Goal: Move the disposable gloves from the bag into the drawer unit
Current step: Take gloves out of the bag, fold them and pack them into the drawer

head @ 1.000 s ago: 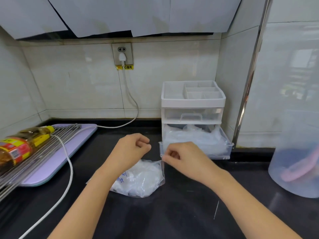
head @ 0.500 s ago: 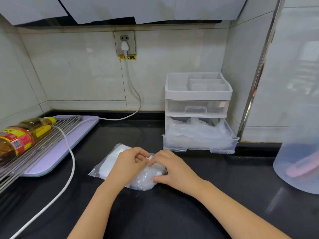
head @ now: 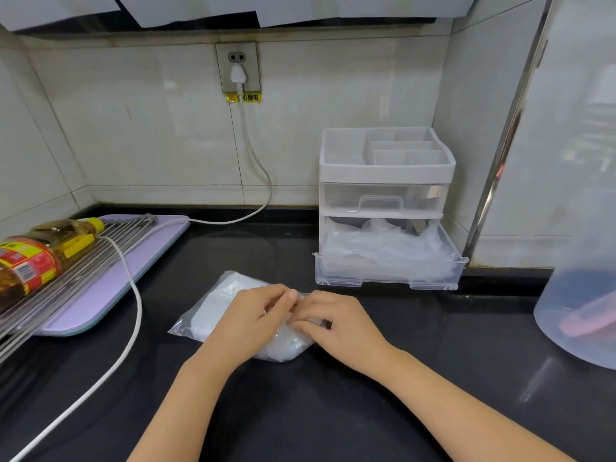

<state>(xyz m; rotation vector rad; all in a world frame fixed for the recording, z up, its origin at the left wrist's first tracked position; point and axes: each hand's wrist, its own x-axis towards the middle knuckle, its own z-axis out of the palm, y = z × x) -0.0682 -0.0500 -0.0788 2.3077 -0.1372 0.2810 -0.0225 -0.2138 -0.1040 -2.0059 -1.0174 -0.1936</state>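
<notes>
A clear plastic bag [head: 218, 306] with white disposable gloves inside lies on the black counter. My left hand [head: 255, 320] and my right hand [head: 336, 323] both rest on its right end, fingers curled and pinching the bag's edge where they meet. Behind them stands a white drawer unit [head: 386, 176]. Its bottom drawer [head: 388, 278] is pulled out and holds crumpled clear gloves [head: 380, 250]. The upper drawer is closed.
A white power cable [head: 133, 305] runs from the wall socket across the counter. At the left lie a purple board [head: 110, 288], a metal rack and an oil bottle [head: 36, 255]. A translucent container [head: 580, 305] stands at the right.
Both hands dropped from in front of the drawer down onto the bag and now pinch its right end. The bag lies flatter on the counter.
</notes>
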